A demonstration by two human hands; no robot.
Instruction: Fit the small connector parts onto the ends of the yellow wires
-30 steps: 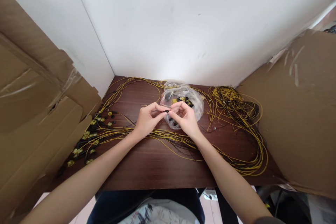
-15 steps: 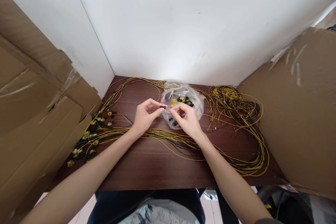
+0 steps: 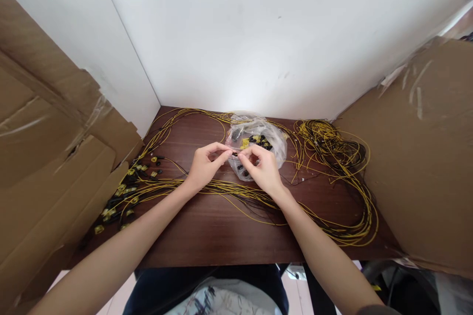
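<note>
Over the front of a clear plastic bag (image 3: 278, 139), my two hands meet with their fingertips almost together. My left hand (image 3: 207, 163) pinches one end of a small black connector piece (image 3: 235, 154), most of it hidden by the fingers. My right hand (image 3: 261, 167) pinches at its other side, where a thin wire seems to enter; the wire's exact position is too small to tell. Inside the bag lie yellow parts (image 3: 245, 143) and black parts (image 3: 263, 141). Beneath my wrists runs a bundle of yellow and black wires (image 3: 225, 187).
A tangled heap of wires (image 3: 325, 140) lies at the right of the brown table (image 3: 207, 241). At the left, several wire ends carry black and yellow connectors (image 3: 121, 197). Cardboard walls (image 3: 48, 157) stand on both sides, with a white panel (image 3: 258, 34) behind.
The black piece has shifted slightly right and down between my fingertips, and less of it shows. My left fingers have moved a little closer to my right ones.
</note>
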